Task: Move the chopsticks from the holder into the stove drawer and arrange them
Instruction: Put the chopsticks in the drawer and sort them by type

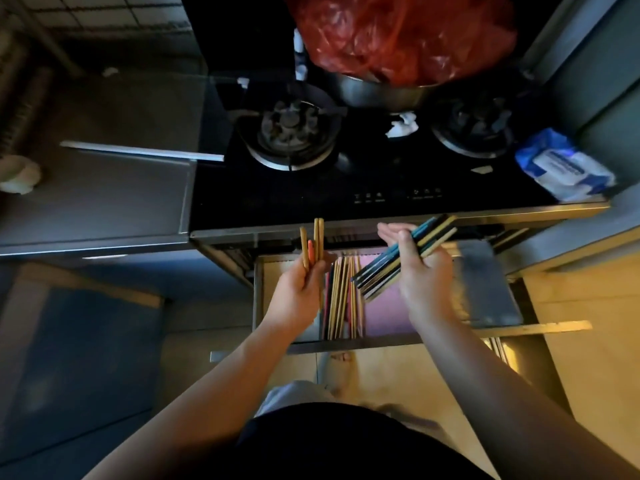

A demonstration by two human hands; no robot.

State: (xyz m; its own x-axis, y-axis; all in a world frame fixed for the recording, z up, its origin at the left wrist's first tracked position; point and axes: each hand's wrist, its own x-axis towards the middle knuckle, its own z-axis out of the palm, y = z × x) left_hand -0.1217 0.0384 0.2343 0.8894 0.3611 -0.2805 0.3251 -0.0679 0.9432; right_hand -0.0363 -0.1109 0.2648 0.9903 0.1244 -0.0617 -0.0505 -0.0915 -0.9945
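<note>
Pale wooden chopsticks [313,242], a few together with one orange-red stick among them, are gripped upright in the left hand [301,292], whose fingers are closed around their lower part; the tips rise in front of the stove's front edge. A larger bundle of dark and blue-tinted chopsticks [403,256] is held slantwise in the right hand [420,275], the fingers curled round its middle while the thumb and palm edge are partly spread. Both hands are held above the open stove drawer [485,332], which is pulled out beneath the black glass hob [381,181]. More chopsticks [341,299] are laid lengthwise in the left part of the drawer, side by side, on a pinkish liner. A grey flat object is seen in the drawer's right part. On the hob, two gas burners are seen, with a steel pot [381,93] between and behind them, covered by a red plastic bag [408,32]. A blue and white wipes packet [561,166] is lying at the hob's right edge. No holder can be made out.
</note>
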